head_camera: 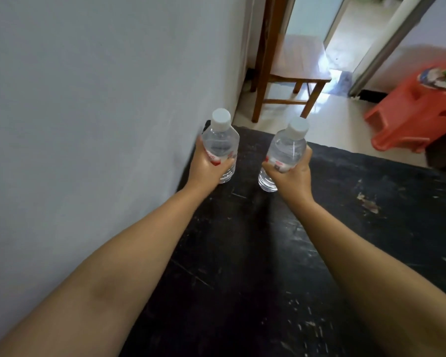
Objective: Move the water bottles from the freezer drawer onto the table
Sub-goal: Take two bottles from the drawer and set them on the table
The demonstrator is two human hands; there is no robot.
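Head view, looking down along both forearms: each of the two hands wraps one clear water bottle around its labelled middle. The left hand (208, 164) curls fingers and thumb round the left bottle (220, 144) at about 11 o'clock from frame centre, close beside the grey wall (88, 112). The right hand (290, 173) grips the right bottle (285, 153) at about 12 o'clock, a little apart from the first.

Both bottles stand upright with white caps uppermost. Their bases sit at or just above the dark scratched surface (268, 253) near its far edge; contact cannot be confirmed. The mid-body grip keeps each bottle vertical and leaves the base free to seat flat. The gap between the bottles prevents one from knocking the other on release.

Judgement: the placing step is in hand. Release calls for a straight opening of the fingers without side pull.

A wooden chair (289, 73) stands at 1 o'clock, a red plastic stool (410, 117) at 2 o'clock. The freezer drawer is not in view.
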